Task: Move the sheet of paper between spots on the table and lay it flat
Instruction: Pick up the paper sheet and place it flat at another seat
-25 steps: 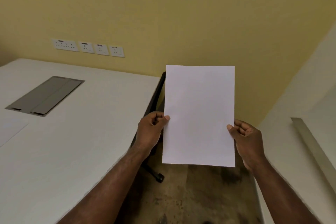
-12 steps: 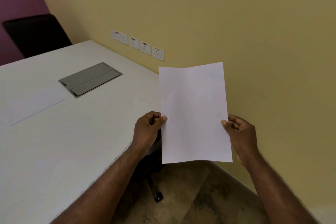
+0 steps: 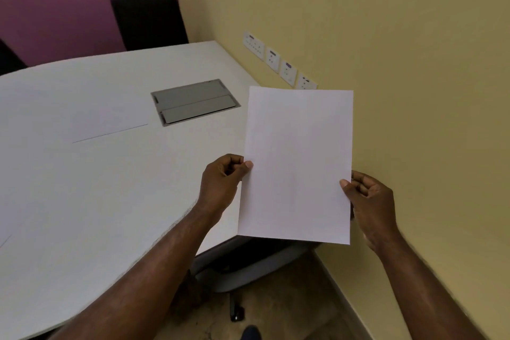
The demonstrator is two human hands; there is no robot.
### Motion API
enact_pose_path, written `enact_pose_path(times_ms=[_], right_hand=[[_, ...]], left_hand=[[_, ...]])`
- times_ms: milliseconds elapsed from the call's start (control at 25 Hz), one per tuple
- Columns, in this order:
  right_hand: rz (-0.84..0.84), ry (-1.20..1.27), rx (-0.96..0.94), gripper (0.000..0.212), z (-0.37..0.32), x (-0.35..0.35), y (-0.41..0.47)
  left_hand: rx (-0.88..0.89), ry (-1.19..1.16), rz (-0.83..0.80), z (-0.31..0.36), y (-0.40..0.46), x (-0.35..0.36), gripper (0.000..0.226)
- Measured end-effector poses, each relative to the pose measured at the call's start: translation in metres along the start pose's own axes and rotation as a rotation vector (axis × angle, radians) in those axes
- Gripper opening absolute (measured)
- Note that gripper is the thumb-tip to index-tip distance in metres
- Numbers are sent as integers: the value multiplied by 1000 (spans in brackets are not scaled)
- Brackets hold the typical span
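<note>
I hold a blank white sheet of paper (image 3: 296, 165) upright in the air, over the right end of the white table (image 3: 82, 188). My left hand (image 3: 223, 182) pinches its left edge between thumb and fingers. My right hand (image 3: 368, 201) pinches its right edge a little lower. The sheet's lower part hangs past the table's edge, above the floor. Its top edge stands in front of the yellow wall.
A grey cable hatch (image 3: 194, 102) is set in the tabletop. Another white sheet (image 3: 107, 121) lies flat left of it. Wall sockets (image 3: 278, 62) line the yellow wall. A black chair (image 3: 149, 21) stands behind the table. The table's base (image 3: 248, 268) sits below.
My view has swung left, so more of the table, the purple wall and the black chair now show. Both hands keep the same grip and the sheet stays upright.
</note>
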State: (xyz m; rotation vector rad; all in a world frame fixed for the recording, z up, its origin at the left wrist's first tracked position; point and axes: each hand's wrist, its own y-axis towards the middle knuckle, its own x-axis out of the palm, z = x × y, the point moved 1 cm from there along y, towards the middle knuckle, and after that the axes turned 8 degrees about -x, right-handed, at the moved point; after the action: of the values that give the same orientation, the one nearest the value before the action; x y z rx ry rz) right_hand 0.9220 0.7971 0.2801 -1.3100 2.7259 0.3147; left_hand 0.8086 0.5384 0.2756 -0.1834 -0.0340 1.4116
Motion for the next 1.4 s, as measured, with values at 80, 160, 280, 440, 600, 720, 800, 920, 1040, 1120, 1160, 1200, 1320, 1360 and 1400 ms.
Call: enact_pose_path(times_ms=[80,160,280,440,600,720,800,920,1040,1120,1160,1200,1320,1360,1400], right_hand=[[-56,1,9,29,9,17,29],[-131,12,20,28,16,37,55],[-262,-19,17,29,29,68,93],[-423,-98,-42,38,53,114,144],[-593,-161,-75,33,90,162,190],[-668,-226,-81,26,117,195,213],[-718,-261,-78,25,135,214,223],[-774,-320,-66,25,159,238,229],[-817,-380,-71,27,185,256,230],[-829,-429,-80,29,202,264,228],[-828,-451,-85,30,210,268,227],[-830,-469,-90,32,217,270,225],[-880,-536,-135,38,232,272,218],[-896,-575,-161,41,236,271,214],[-902,-623,-189,46,239,270,211]], left_hand=[[-24,0,64,0,19,-1,8],[-31,6,127,-1,34,-5,6],[-33,34,229,-8,55,-10,14],[-26,189,373,-26,87,-14,15],[-69,338,440,-58,127,-14,12],[-141,424,473,-85,155,-17,14],[-178,455,490,-106,171,-20,14],[-225,490,489,-136,187,-27,12],[-283,502,470,-166,199,-31,10],[-315,511,455,-184,206,-32,11],[-324,516,448,-193,209,-33,12],[-330,517,445,-200,213,-33,13],[-364,525,439,-216,216,-34,19],[-390,553,430,-221,215,-34,23],[-415,602,416,-225,212,-34,28]])
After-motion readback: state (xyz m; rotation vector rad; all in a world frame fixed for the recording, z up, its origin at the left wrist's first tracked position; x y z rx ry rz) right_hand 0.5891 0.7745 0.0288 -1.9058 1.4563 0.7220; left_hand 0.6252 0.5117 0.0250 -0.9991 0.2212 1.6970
